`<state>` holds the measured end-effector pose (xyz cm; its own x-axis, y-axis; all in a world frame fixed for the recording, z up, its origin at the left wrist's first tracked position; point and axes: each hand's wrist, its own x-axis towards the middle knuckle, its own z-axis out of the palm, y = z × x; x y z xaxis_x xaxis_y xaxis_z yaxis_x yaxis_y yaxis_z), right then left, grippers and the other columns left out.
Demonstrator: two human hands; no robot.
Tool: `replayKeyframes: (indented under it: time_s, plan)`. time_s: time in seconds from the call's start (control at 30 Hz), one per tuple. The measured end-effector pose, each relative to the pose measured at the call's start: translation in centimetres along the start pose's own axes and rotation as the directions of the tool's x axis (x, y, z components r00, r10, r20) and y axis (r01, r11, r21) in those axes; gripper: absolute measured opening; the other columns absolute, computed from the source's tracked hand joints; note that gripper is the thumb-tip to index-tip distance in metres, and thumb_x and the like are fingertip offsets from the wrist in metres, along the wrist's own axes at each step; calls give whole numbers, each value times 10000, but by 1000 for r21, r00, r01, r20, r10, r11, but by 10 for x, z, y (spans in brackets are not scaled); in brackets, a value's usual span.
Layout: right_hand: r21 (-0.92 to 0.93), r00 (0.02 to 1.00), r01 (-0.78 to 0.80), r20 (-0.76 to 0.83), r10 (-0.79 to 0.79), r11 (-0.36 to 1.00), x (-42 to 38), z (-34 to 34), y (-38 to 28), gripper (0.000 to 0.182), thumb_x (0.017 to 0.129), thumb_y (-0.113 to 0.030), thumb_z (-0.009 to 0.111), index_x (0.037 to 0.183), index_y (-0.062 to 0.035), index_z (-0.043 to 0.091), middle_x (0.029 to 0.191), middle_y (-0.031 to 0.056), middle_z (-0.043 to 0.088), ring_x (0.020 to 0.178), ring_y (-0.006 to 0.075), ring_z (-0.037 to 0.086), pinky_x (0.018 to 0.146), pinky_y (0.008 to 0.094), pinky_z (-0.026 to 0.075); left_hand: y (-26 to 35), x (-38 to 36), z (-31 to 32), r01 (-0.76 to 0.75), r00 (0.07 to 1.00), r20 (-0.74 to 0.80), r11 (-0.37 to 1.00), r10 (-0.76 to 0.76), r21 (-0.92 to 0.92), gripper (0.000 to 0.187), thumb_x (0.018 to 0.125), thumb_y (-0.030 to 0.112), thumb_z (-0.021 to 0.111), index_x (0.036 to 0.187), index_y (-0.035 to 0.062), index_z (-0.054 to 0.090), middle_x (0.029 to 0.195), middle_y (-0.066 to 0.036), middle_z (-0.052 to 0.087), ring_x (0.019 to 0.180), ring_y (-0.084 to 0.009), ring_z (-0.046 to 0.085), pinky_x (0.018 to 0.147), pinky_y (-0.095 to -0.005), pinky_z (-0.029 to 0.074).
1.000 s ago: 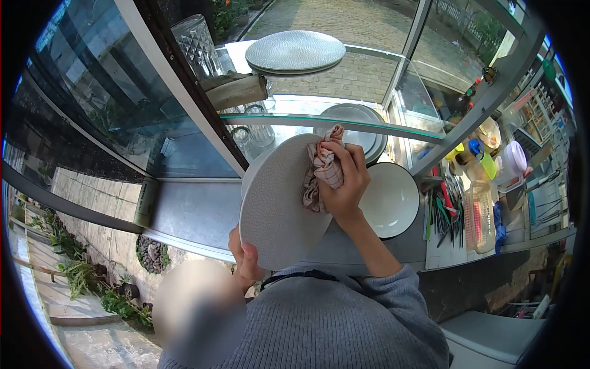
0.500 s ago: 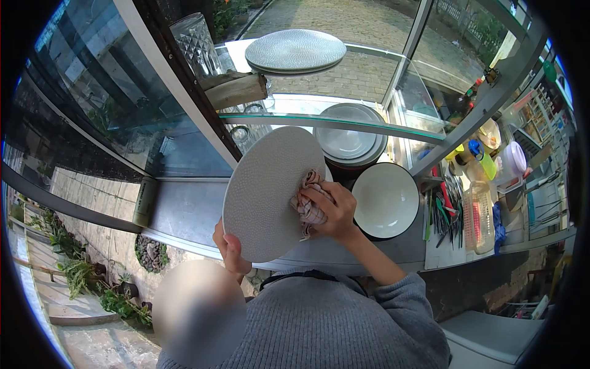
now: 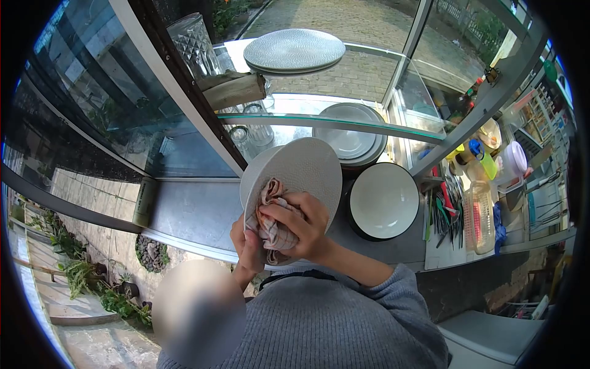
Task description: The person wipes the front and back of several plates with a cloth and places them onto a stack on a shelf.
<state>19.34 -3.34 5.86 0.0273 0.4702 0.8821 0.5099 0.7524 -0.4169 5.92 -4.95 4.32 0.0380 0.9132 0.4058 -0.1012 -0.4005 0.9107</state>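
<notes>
A pale textured plate (image 3: pixel 313 169) is tilted up in front of my chest, with another pale round surface showing behind its left edge. My left hand (image 3: pixel 247 246) grips the plate's lower left rim, thumb on the near face. Bunched in my right hand (image 3: pixel 307 227) is a checked cloth (image 3: pixel 270 215), pressed against the plate near that rim. To the right of the plate lies a white bowl with a dark rim (image 3: pixel 385 201). Behind it stand stacked plates (image 3: pixel 347 138) under the glass shelf edge.
Textured plates (image 3: pixel 295 49) rest on the upper glass shelf (image 3: pixel 369 126). Drinking glasses (image 3: pixel 243 138) stand at the back left. Cutlery (image 3: pixel 452 212) and a plastic basket (image 3: pixel 479 215) lie on the right. A metal frame post (image 3: pixel 178 80) slants down on the left.
The plate has turned and shifted slightly right, showing a second surface behind it. My right hand has moved left and down with the cloth, closer to my left hand.
</notes>
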Motion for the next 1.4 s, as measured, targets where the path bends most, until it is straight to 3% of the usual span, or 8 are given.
replayKeyframes:
  time_s: [0.27,0.53,0.6,0.77,1.0,1.2,1.3,1.4]
  plan:
    - [-175,977,202,111,-184,964,-32,-18,45,397,635,-382,663,989,-205,684,889,33,570,686,193,584,565,308,452,2,-7,-15,-3,995,-100,998,10,69,763,873,600,409,1124,-111,529,880,-125,620,830,-196,587,718,-318,445]
    - [-62,982,-97,-170,85,993,41,-14,57,476,553,-126,726,1023,-121,653,904,87,572,747,268,598,627,357,494,4,-11,-16,82,990,112,994,-90,77,771,890,629,400,1198,-74,468,1047,-131,589,949,-193,573,792,-318,454]
    - [-32,984,-85,-157,79,996,42,-8,37,479,565,-172,733,1037,-141,654,910,74,570,751,257,600,623,355,493,-1,-10,-14,107,979,165,992,-117,64,772,896,619,399,1228,-77,448,1090,-138,579,985,-201,570,817,-327,458]
    - [-33,984,169,71,-166,985,18,0,5,441,624,-312,757,1017,-131,673,916,62,590,735,218,605,634,330,500,-8,-5,4,84,985,-138,990,-100,-116,741,894,584,382,1133,-103,522,993,-126,626,886,-189,588,751,-304,447]
    - [-104,993,-27,-113,15,994,44,0,49,458,622,-291,740,1053,-169,648,918,57,566,717,238,587,597,348,473,-8,-19,-17,177,984,17,984,-177,-6,735,894,587,389,1119,-98,527,973,-120,627,862,-184,584,744,-302,443]
    - [5,997,-7,78,7,1000,16,8,-4,438,610,-264,744,1018,-127,659,917,85,594,726,241,613,603,338,487,-12,-8,-2,89,980,-172,993,-100,-73,715,903,591,388,1061,-89,546,948,-113,623,830,-188,601,729,-318,466]
    - [65,984,21,176,-32,998,-11,5,-21,433,619,-318,739,1008,-142,664,903,80,601,694,232,610,585,347,490,-33,-9,-23,145,975,-98,905,-200,-399,783,874,649,417,1128,-88,498,1020,-141,608,909,-199,598,795,-324,482]
    - [51,967,106,228,-115,993,-15,-7,-8,448,592,-312,747,996,-137,670,897,78,598,687,230,614,581,341,499,-36,-15,-26,80,982,-142,957,-123,-277,803,875,652,410,1175,-91,462,1060,-151,592,946,-202,588,815,-331,474]
